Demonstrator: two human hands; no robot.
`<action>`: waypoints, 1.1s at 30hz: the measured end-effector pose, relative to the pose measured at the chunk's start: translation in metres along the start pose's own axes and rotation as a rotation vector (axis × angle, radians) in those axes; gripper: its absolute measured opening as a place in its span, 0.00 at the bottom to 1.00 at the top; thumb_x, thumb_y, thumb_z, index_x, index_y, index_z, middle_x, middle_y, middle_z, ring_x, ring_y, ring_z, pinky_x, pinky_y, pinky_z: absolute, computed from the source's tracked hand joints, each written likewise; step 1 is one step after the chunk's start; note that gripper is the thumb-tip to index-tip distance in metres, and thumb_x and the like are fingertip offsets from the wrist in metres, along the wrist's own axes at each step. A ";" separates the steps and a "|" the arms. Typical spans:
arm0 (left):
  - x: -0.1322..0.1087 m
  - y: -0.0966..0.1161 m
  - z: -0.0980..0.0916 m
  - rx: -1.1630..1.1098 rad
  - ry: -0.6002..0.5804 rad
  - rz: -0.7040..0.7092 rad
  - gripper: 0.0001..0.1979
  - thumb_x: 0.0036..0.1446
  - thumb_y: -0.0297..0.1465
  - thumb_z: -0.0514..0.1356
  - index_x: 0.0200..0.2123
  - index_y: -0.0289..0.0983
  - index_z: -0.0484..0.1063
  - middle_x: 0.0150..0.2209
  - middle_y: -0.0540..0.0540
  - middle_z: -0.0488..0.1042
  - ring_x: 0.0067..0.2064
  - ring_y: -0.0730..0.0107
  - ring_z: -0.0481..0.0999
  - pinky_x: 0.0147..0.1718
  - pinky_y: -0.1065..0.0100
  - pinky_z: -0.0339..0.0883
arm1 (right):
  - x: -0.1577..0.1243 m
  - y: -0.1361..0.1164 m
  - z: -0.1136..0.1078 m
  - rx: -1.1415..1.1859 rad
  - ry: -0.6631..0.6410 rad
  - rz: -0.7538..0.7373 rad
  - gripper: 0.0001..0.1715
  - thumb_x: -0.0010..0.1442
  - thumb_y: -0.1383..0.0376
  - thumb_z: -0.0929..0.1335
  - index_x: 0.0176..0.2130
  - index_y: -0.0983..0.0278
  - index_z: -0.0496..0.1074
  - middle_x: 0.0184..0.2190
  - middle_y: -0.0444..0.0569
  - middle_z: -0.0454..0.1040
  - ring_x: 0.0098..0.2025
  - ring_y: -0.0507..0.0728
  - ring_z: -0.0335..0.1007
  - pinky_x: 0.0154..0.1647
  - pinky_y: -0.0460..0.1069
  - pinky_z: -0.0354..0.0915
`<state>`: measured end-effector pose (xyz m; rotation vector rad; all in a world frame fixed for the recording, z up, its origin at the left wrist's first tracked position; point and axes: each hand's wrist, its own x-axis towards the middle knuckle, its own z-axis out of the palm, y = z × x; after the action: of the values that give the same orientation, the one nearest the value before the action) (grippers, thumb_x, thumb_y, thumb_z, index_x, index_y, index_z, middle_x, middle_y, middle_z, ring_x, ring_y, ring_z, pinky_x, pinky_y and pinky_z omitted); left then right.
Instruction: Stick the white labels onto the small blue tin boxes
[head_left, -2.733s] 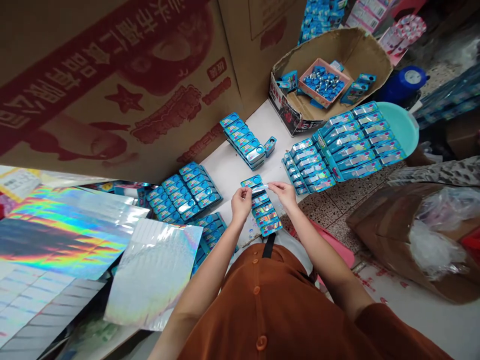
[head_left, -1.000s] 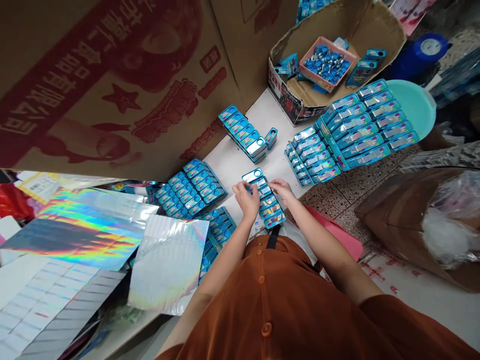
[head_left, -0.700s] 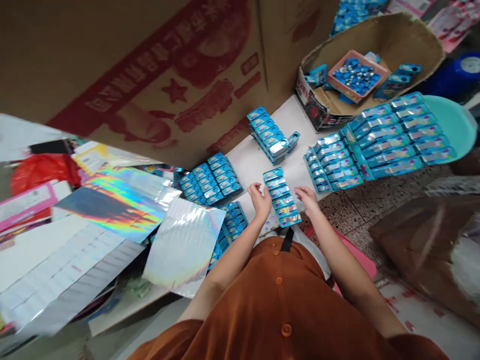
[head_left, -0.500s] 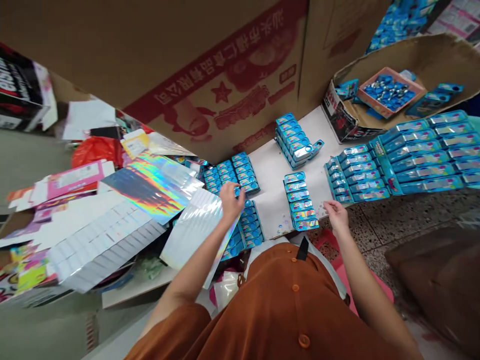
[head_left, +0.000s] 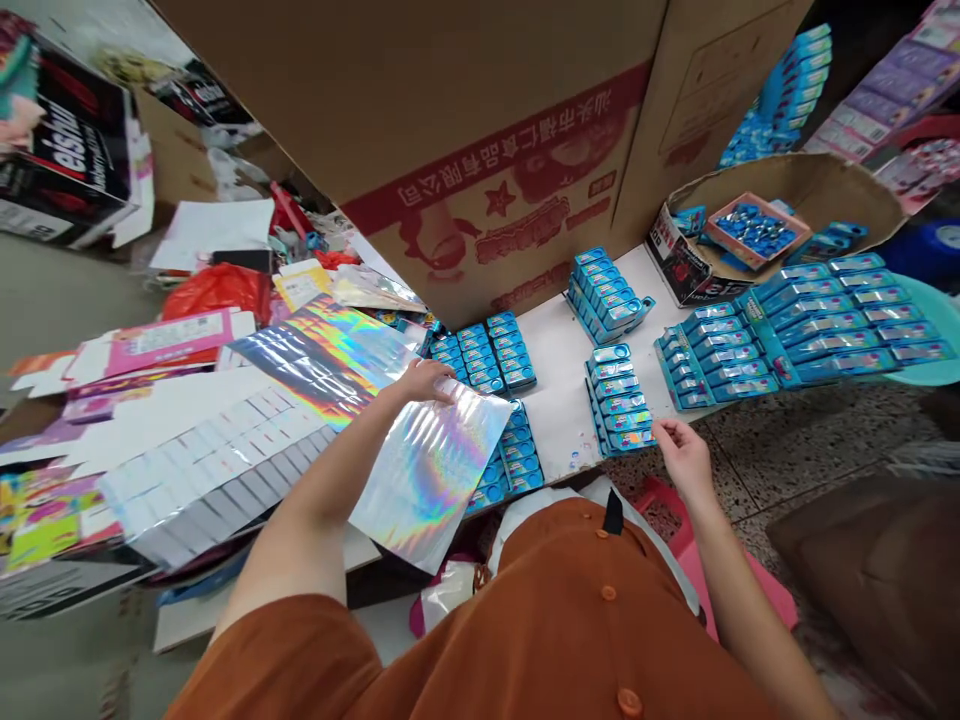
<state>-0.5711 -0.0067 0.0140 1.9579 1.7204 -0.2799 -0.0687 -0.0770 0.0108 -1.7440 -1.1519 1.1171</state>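
My left hand (head_left: 430,383) is closed at the upper edge of a silvery holographic sheet (head_left: 442,465), which lies partly over blue small boxes (head_left: 523,450) near the table's front edge. Close behind that hand stand more rows of blue boxes (head_left: 480,352). My right hand (head_left: 686,462) has its thumb and fingers pinched together beside the right end of a short row of blue boxes (head_left: 621,400). Whatever is between those fingertips, if anything, is too small to make out.
Behind the table rises a large cardboard carton (head_left: 510,180). An open carton (head_left: 682,255) at the right holds a pink tray (head_left: 757,230) of small blue pieces. Blue packs (head_left: 817,320) line the right end. Papers and a red bag (head_left: 217,293) crowd the left.
My left hand has left the blue boxes and come back to the holographic sheet, which has shifted right over some boxes. My right hand stays pinched, now nearer the short row.
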 end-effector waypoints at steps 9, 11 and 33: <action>-0.048 0.007 -0.035 -0.222 0.084 0.102 0.20 0.47 0.52 0.57 0.31 0.44 0.76 0.35 0.46 0.77 0.38 0.62 0.74 0.40 0.68 0.63 | -0.057 -0.016 0.022 -0.171 -0.063 -0.116 0.22 0.55 0.48 0.66 0.33 0.64 0.73 0.31 0.50 0.75 0.34 0.57 0.70 0.40 0.51 0.64; -0.070 0.025 -0.048 -0.269 0.065 0.178 0.21 0.49 0.52 0.56 0.32 0.44 0.77 0.34 0.46 0.76 0.36 0.63 0.74 0.37 0.68 0.64 | -0.067 -0.032 0.034 -0.138 -0.080 -0.159 0.21 0.56 0.49 0.65 0.37 0.64 0.72 0.33 0.50 0.75 0.35 0.57 0.70 0.41 0.51 0.65; -0.207 0.165 -0.104 -0.707 0.198 0.213 0.22 0.61 0.45 0.48 0.23 0.37 0.65 0.23 0.51 0.64 0.26 0.72 0.61 0.25 0.72 0.57 | -0.114 -0.198 0.130 -0.158 -0.440 -1.053 0.15 0.61 0.61 0.67 0.49 0.57 0.72 0.39 0.46 0.78 0.42 0.55 0.72 0.47 0.52 0.64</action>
<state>-0.4663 -0.1436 0.2401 1.6339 1.4270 0.5454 -0.2705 -0.1077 0.1759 -0.7250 -2.1056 0.7304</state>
